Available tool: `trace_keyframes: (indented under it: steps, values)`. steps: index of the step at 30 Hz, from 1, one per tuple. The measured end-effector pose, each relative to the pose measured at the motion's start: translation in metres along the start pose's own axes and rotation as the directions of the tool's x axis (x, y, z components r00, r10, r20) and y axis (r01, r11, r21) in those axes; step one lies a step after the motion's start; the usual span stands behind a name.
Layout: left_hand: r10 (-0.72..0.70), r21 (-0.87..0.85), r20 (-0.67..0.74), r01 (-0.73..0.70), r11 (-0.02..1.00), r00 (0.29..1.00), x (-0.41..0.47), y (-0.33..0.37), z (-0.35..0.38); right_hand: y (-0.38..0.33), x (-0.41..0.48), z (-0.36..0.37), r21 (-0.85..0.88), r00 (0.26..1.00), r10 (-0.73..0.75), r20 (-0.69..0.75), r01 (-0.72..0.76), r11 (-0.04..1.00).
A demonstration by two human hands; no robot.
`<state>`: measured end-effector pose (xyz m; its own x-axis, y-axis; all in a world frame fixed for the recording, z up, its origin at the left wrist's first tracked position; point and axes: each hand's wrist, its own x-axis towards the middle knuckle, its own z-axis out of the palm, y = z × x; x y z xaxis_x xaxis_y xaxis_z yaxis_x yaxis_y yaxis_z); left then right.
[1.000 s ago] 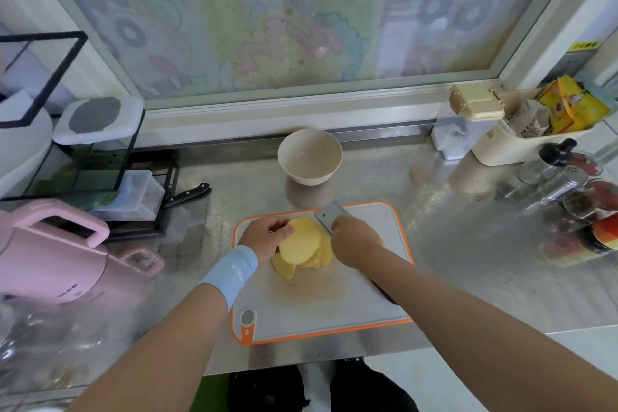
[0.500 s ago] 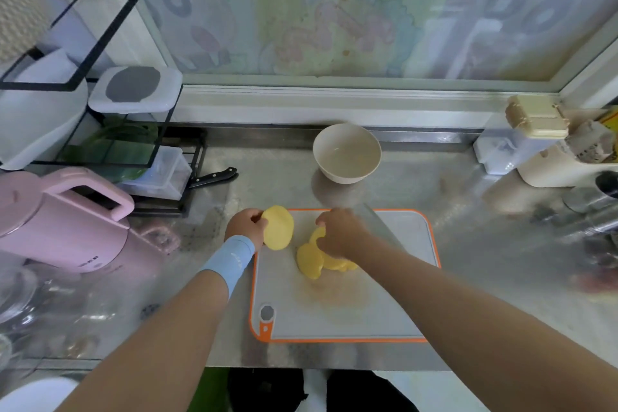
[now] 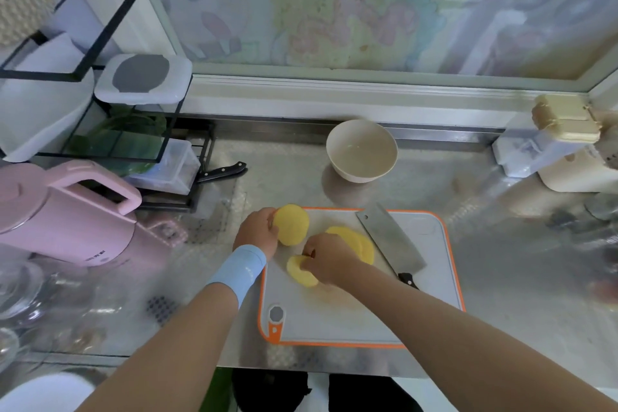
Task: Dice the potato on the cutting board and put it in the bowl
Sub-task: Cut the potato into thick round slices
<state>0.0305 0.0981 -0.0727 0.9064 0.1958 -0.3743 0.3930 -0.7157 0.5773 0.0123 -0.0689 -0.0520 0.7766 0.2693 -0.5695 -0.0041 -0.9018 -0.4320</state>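
left hand [image 3: 257,237]: grips potato chunk [image 3: 291,225], cutting board [image 3: 368,311] far-left corner
right hand [image 3: 329,259]: pinches slice [image 3: 301,273], board's left half
handling: probably stiff, light, wet-slippery; hold by edges

Left grip [image 3: 255,232] curled in a hold, right grip [image 3: 326,259] pinching downward, left forearm [image 3: 187,328] and right forearm [image 3: 451,321] reaching forward

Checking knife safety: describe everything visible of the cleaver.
The cleaver has a rectangular steel-looking blade with a small hole at its far corner and a black grip, mostly hidden behind the right forearm. It lies flat and diagonal on the cutting board, grip toward the person, no hand on it. The potato slices lie close along its left edge; contact is unclear.
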Motion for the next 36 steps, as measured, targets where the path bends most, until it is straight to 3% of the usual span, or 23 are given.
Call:
trace_keyframes:
  steps: [5, 9, 13, 16, 18, 24, 27, 30, 36]
  values:
    - [0.199, 0.076, 0.18, -0.215, 0.974, 0.963, -0.019, -0.005, -0.006, -0.015, 0.009, 0.012, 0.34, 0.984, 0.163, 0.067, -0.176, 0.924]
    - [0.24, 0.283, 0.358, -0.35, 0.893, 0.903, -0.028, -0.004, -0.003, -0.01, 0.009, 0.008, 0.419, 0.982, 0.191, -0.002, -0.173, 0.891]
    - [0.291, 0.473, 0.418, -0.48, 0.739, 0.861, -0.028, 0.001, 0.0, 0.017, -0.001, -0.023, -0.013, 0.973, 0.045, -0.225, -0.049, 0.999]
    - [0.289, 0.541, 0.432, -0.502, 0.675, 0.854, -0.027, 0.002, 0.0, 0.039, -0.004, -0.034, -0.345, 0.992, 0.016, -0.122, -0.058, 0.937]
    - [0.27, 0.538, 0.436, -0.489, 0.687, 0.859, -0.028, 0.0, -0.003, 0.047, -0.003, -0.031, -0.41, 0.996, 0.05, -0.078, -0.078, 0.909]
    - [0.21, 0.5, 0.495, -0.474, 0.725, 0.843, -0.027, -0.006, -0.004, 0.05, 0.0, -0.026, -0.272, 0.981, -0.025, -0.193, -0.029, 0.962]
    - [0.251, 0.451, 0.432, -0.448, 0.772, 0.866, -0.025, 0.002, -0.001, 0.05, 0.004, -0.03, -0.185, 0.983, -0.026, -0.183, -0.008, 0.983]
    - [0.302, 0.296, 0.334, -0.403, 0.866, 0.893, -0.025, 0.021, 0.005, 0.053, 0.007, -0.038, 0.023, 0.989, 0.022, -0.145, -0.019, 1.0]
    - [0.236, 0.182, 0.404, -0.331, 0.926, 0.884, -0.021, 0.051, 0.034, 0.059, 0.01, -0.045, 0.225, 0.994, 0.061, -0.086, -0.04, 0.974]
